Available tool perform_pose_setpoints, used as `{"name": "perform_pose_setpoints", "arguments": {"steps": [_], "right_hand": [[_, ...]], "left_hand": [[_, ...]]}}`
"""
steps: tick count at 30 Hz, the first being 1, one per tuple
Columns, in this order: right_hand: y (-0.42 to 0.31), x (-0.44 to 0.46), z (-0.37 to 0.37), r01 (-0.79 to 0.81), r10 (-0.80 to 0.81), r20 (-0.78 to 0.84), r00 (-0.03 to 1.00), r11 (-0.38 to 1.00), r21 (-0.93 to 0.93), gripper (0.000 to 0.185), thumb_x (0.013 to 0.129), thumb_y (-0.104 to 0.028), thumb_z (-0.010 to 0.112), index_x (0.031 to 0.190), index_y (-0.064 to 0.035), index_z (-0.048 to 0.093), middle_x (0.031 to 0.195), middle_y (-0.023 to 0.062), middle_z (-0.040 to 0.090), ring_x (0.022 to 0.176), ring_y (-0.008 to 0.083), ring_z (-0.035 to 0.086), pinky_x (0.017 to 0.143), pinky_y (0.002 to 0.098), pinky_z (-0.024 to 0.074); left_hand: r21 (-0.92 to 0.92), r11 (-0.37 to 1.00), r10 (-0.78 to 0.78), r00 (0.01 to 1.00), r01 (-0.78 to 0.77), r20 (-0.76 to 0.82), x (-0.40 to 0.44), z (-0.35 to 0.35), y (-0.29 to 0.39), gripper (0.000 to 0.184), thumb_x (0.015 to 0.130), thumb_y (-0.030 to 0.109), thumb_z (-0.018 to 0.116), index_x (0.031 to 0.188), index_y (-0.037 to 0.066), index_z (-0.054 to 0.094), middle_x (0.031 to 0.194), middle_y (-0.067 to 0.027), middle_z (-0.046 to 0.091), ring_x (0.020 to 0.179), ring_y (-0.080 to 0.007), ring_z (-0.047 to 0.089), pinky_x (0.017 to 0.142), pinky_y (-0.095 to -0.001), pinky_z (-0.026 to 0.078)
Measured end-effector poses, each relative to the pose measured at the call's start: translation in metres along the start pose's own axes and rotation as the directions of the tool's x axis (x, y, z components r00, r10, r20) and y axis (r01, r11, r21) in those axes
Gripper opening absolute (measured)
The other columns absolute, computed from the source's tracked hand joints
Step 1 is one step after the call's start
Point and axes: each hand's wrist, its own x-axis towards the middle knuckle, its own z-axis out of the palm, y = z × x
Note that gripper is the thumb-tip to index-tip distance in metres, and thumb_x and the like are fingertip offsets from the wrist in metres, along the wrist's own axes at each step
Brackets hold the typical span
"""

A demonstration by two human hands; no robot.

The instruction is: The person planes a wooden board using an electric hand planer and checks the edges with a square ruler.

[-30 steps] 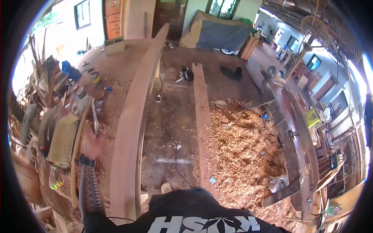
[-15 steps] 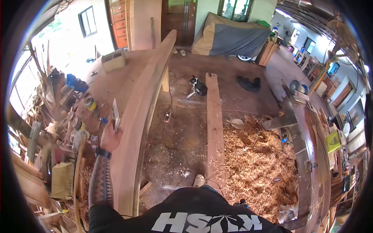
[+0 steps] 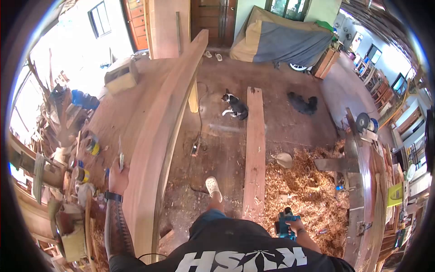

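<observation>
My left hand (image 3: 118, 180) is closed around a thin, pale, pointed blade-like tool (image 3: 121, 152), held upright beside the left edge of a long wooden plank (image 3: 149, 136). The exact kind of tool is too small to tell. My right hand (image 3: 297, 225), at the lower right, grips a teal electric planer (image 3: 285, 225) with a black front knob. The planer is over the wood shavings (image 3: 308, 190), beside a second long board (image 3: 255, 149).
A black-and-white animal (image 3: 235, 106) lies beside the second board, and a dark animal (image 3: 302, 103) lies farther right. A cord with a small box (image 3: 195, 149) crosses the floor. Scrap wood (image 3: 68, 181) crowds the left; a covered vehicle (image 3: 285, 38) stands at the back.
My right hand and the planer have come fully into view at lower right. My left hand has moved lower and slightly left. One foot has stepped forward between the planks.
</observation>
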Motion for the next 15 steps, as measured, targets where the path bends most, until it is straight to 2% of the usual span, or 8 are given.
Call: {"name": "perform_pose_setpoints", "arguments": {"steps": [2, 4, 5, 6, 7, 8, 10, 15], "right_hand": [[-0.048, 0.024, 0.001, -0.033, 0.033, 0.012, 0.999, 0.999, 0.037, 0.028, 0.094, -0.014, 0.085, 0.111, -0.0002, 0.068, 0.072, 0.0126, 0.063, 0.051, 0.0269, 0.061, 0.041, 0.0468, 0.0486], [-0.086, 0.050, 0.010, 0.047, -0.049, -0.104, 0.993, 0.999, -0.016, 0.018, 0.098, -0.013, 0.081, 0.101, 0.0004, 0.069, 0.070, 0.0126, 0.062, 0.050, 0.0282, 0.061, 0.042, 0.0494, 0.0489], [-0.103, 0.063, 0.003, 0.078, -0.088, -0.024, 0.996, 0.958, -0.276, 0.021, 0.100, -0.018, 0.074, 0.118, -0.0079, 0.073, 0.084, 0.0113, 0.071, 0.060, 0.0258, 0.066, 0.052, 0.0464, 0.0545], [-0.122, 0.072, -0.005, 0.082, -0.085, 0.013, 0.996, 0.904, -0.420, 0.028, 0.101, -0.021, 0.069, 0.127, -0.0125, 0.074, 0.094, 0.0098, 0.076, 0.067, 0.0239, 0.069, 0.059, 0.0441, 0.0574], [-0.140, 0.082, -0.013, 0.095, -0.082, 0.049, 0.995, 0.827, -0.554, 0.037, 0.103, -0.025, 0.064, 0.137, -0.0171, 0.075, 0.103, 0.0082, 0.081, 0.073, 0.0220, 0.072, 0.065, 0.0418, 0.0602], [-0.161, 0.090, -0.012, 0.077, -0.068, 0.038, 0.997, 0.807, -0.585, 0.040, 0.104, -0.027, 0.060, 0.140, -0.0180, 0.075, 0.108, 0.0065, 0.082, 0.076, 0.0206, 0.072, 0.067, 0.0403, 0.0602], [-0.214, 0.104, -0.007, 0.016, -0.021, -0.004, 1.000, 0.846, -0.533, 0.042, 0.105, -0.029, 0.056, 0.141, -0.0190, 0.075, 0.113, 0.0058, 0.082, 0.079, 0.0198, 0.073, 0.068, 0.0393, 0.0598], [-0.332, 0.108, 0.026, -0.109, 0.103, -0.157, 0.982, 0.994, -0.029, 0.031, 0.106, -0.015, 0.061, 0.130, -0.0105, 0.079, 0.103, 0.0113, 0.079, 0.070, 0.0223, 0.068, 0.058, 0.0433, 0.0549]], "left_hand": [[-0.051, 0.999, -0.005, 0.999, 0.003, -0.038, 0.039, 0.022, -0.015, 0.018, 0.101, 0.017, 0.065, 0.109, 0.002, 0.063, 0.092, -0.0218, 0.069, 0.087, -0.0389, 0.070, 0.077, -0.0481, 0.053], [-0.076, 0.995, 0.051, 0.993, -0.059, -0.110, 0.095, 0.045, -0.040, 0.016, 0.101, 0.016, 0.065, 0.108, 0.002, 0.062, 0.088, -0.0197, 0.067, 0.082, -0.0360, 0.068, 0.075, -0.0471, 0.053], [-0.101, 0.995, 0.001, 0.999, -0.005, -0.044, 0.124, 0.047, -0.038, 0.017, 0.101, 0.017, 0.067, 0.108, 0.002, 0.062, 0.086, -0.0191, 0.065, 0.080, -0.0357, 0.066, 0.074, -0.0470, 0.052], [-0.143, 0.990, 0.000, 0.998, -0.008, -0.056, 0.154, 0.063, -0.042, 0.018, 0.101, 0.018, 0.068, 0.108, 0.002, 0.062, 0.086, -0.0190, 0.065, 0.079, -0.0356, 0.065, 0.074, -0.0470, 0.052], [-0.177, 0.984, 0.000, 0.998, -0.012, -0.069, 0.183, 0.081, -0.049, 0.019, 0.101, 0.018, 0.068, 0.108, 0.002, 0.062, 0.086, -0.0189, 0.065, 0.079, -0.0355, 0.065, 0.074, -0.0470, 0.052], [-0.207, 0.978, 0.004, 0.996, -0.022, -0.084, 0.213, 0.092, -0.053, 0.020, 0.100, 0.019, 0.069, 0.108, 0.002, 0.062, 0.086, -0.0187, 0.065, 0.079, -0.0354, 0.065, 0.074, -0.0470, 0.052], [-0.136, 0.991, 0.002, 0.998, -0.010, -0.059, 0.272, 0.105, -0.028, 0.021, 0.101, 0.020, 0.069, 0.107, 0.002, 0.061, 0.086, -0.0196, 0.066, 0.079, -0.0371, 0.065, 0.074, -0.0479, 0.051], [-0.122, 0.983, 0.142, 0.989, -0.135, 0.047, 0.396, 0.154, 0.063, 0.025, 0.101, 0.023, 0.070, 0.107, 0.001, 0.060, 0.089, -0.0227, 0.067, 0.083, -0.0422, 0.067, 0.074, -0.0501, 0.051]]}}
